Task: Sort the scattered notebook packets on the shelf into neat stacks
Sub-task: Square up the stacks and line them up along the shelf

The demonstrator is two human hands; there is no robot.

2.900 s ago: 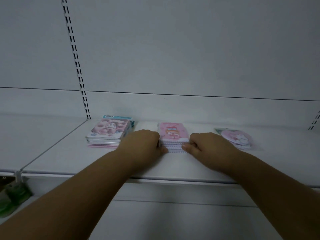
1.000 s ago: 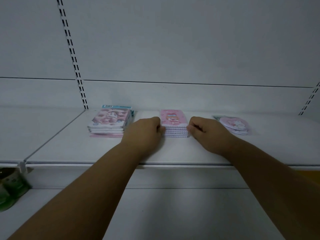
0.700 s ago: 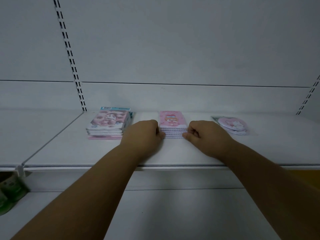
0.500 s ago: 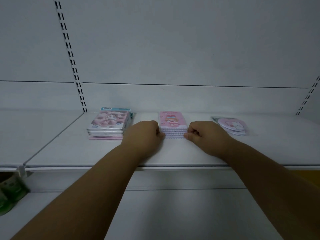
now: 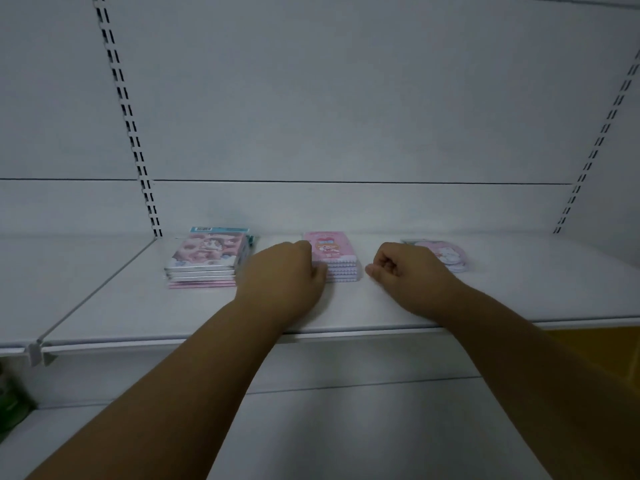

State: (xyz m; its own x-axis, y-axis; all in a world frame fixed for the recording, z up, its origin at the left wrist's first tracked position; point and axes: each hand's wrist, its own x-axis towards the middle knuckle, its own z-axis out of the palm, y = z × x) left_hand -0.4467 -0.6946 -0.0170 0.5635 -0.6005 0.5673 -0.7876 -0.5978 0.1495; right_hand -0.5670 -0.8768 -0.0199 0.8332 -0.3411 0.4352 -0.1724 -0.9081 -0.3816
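A neat stack of small pink spiral notebooks (image 5: 335, 250) stands on the middle of the white shelf (image 5: 349, 308). My left hand (image 5: 281, 276) lies against the stack's left side with its fingers curled and its thumb on the front lower corner. My right hand (image 5: 406, 271) is a loose fist holding nothing, a small gap to the right of the stack. A larger stack of pink cartoon notebook packets (image 5: 207, 256) sits to the left. Round pink packets (image 5: 447, 254) lie to the right, partly hidden behind my right hand.
White back panels rise behind the shelf, with slotted uprights (image 5: 129, 119) at left and far right. A shelf divider joint (image 5: 38, 353) sits at the front left edge. Green items (image 5: 10, 408) show on the lower shelf at left, and something yellow (image 5: 597, 344) at lower right.
My right hand has let go of the pink stack and drawn a little to the right. My left hand stays against the stack's left side.
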